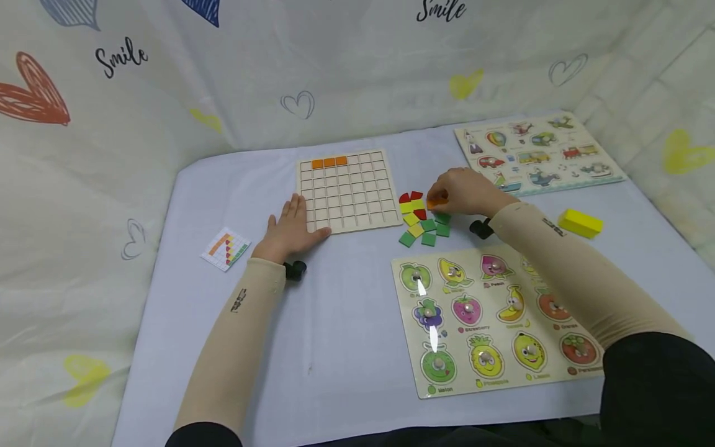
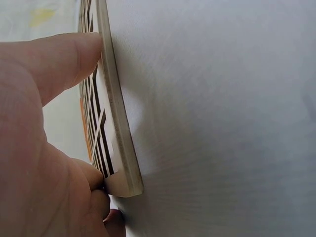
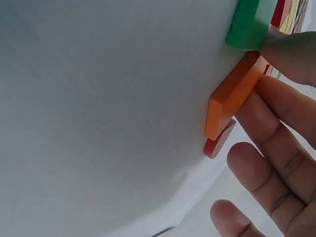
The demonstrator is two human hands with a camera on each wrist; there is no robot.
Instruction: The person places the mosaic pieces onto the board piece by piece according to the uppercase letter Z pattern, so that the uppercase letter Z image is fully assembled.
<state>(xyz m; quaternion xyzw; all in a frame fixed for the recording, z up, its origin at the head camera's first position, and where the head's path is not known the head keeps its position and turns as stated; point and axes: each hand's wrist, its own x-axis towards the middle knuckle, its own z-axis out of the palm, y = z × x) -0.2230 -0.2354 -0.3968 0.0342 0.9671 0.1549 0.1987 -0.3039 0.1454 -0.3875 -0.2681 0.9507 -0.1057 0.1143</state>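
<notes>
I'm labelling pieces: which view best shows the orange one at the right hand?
The right wrist view: the orange piece is large there, its near end uncovered. The head view shows it small, partly hidden by the right hand; the left wrist view doesn't show it.

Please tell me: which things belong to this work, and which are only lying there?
In use, it seems:
grid board, touched by the left hand
orange tile, in the right hand
other coloured tiles
pattern card

Apparently just lying about:
fruit board
vehicle board
yellow block
</notes>
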